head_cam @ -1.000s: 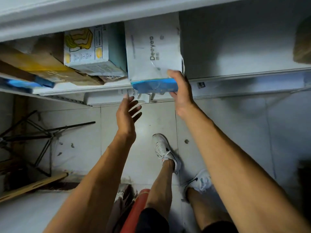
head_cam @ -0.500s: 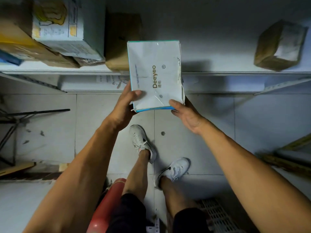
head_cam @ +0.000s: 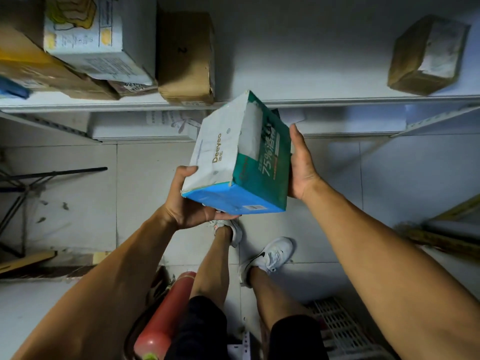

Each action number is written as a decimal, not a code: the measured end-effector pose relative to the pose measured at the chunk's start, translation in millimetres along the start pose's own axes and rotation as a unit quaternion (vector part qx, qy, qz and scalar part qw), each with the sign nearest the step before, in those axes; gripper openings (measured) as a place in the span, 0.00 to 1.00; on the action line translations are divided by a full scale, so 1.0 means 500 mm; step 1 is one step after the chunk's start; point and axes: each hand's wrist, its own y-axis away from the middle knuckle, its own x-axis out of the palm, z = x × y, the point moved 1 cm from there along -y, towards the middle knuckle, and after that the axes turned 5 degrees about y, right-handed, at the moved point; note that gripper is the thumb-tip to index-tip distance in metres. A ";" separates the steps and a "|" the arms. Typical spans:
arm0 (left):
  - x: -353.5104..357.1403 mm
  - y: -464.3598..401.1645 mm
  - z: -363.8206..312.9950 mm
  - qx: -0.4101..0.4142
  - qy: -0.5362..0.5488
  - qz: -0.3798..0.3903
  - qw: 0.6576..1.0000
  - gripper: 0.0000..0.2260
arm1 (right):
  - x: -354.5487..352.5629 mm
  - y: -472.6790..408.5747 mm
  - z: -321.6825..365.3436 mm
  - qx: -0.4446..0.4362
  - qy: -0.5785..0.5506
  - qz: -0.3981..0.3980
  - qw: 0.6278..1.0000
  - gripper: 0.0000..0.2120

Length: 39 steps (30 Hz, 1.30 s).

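A white, green and blue "Deeyeo" box (head_cam: pixel 233 157) is held in the air in front of the white shelf (head_cam: pixel 311 100), tilted so its green side faces right. My left hand (head_cam: pixel 189 201) grips its near lower-left corner, thumb on the white top face and fingers curled underneath. My right hand (head_cam: pixel 301 165) presses flat against the green right side, its fingers straight and pointing up.
The shelf holds a brown carton (head_cam: pixel 185 58), a white printed carton (head_cam: pixel 96 40) stacked on flat boxes at left, and a small brown box (head_cam: pixel 426 55) at right. Below are tiled floor, my shoes (head_cam: pixel 270 253), a red fire extinguisher (head_cam: pixel 166 313), a white crate (head_cam: pixel 345 331), a black stand (head_cam: pixel 31 183).
The box has come fully off the shelf, moved down toward me and rotated, showing its green side. My left hand went from free to gripping its corner; my right hand shifted to the side.
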 end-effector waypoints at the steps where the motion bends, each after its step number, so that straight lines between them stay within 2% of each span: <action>1: -0.006 0.004 0.015 -0.007 0.011 0.000 1.000 0.36 | -0.002 0.009 -0.009 0.004 0.000 -0.009 1.000 0.28; 2: -0.013 0.007 0.028 -0.014 0.019 -0.004 1.000 0.37 | -0.006 0.016 -0.018 0.009 0.008 -0.017 1.000 0.23; 5: -0.028 0.007 0.052 -0.026 0.019 -0.024 0.999 0.38 | -0.022 0.031 -0.041 0.037 0.036 -0.042 0.998 0.18; 7: -0.031 0.003 0.059 -0.030 0.016 -0.030 0.999 0.33 | -0.033 0.038 -0.050 0.041 0.046 -0.047 0.997 0.18; 10: -0.033 -0.005 0.050 -0.044 -0.014 -0.078 0.996 0.26 | -0.053 0.045 -0.057 0.036 0.060 -0.051 0.996 0.17; 11: -0.032 -0.009 0.044 -0.051 -0.042 -0.098 0.993 0.24 | -0.060 0.047 -0.060 0.030 0.063 -0.050 0.996 0.17; 14: -0.028 -0.019 0.025 -0.041 -0.160 -0.140 0.976 0.21 | -0.073 0.049 -0.060 0.007 0.064 -0.065 0.996 0.31; 18: -0.024 -0.027 0.002 0.016 -0.230 -0.133 0.964 0.21 | -0.086 0.050 -0.049 -0.008 0.048 -0.082 0.995 0.36; 20: -0.024 -0.030 -0.007 0.044 -0.254 -0.146 0.955 0.22 | -0.094 0.049 -0.046 -0.011 0.058 -0.060 0.996 0.32; 23: -0.034 -0.031 -0.013 0.066 -0.291 -0.180 0.937 0.20 | -0.109 0.051 -0.038 0.065 0.132 -0.039 0.988 0.29; 26: -0.047 -0.027 -0.006 0.089 -0.297 -0.207 0.928 0.18 | -0.119 0.056 -0.036 0.159 0.179 -0.038 0.970 0.40; 28: -0.051 -0.026 0.002 0.103 -0.311 -0.218 0.919 0.16 | -0.122 0.056 -0.050 0.174 0.165 -0.036 0.970 0.41; 32: -0.058 -0.029 -0.002 0.042 -0.339 -0.234 0.910 0.16 | -0.127 0.050 -0.079 0.095 0.162 -0.033 0.982 0.27; 35: -0.049 -0.035 -0.006 -0.036 -0.325 -0.215 0.920 0.13 | -0.146 0.051 -0.100 0.034 0.164 -0.046 0.985 0.31; 37: -0.039 -0.040 0.004 -0.074 -0.278 -0.214 0.933 0.12 | -0.154 0.056 -0.115 -0.007 0.232 -0.057 0.971 0.38; 39: -0.040 -0.041 0.021 -0.108 -0.241 -0.235 0.935 0.25 | -0.150 0.062 -0.125 -0.044 0.334 -0.057 0.940 0.40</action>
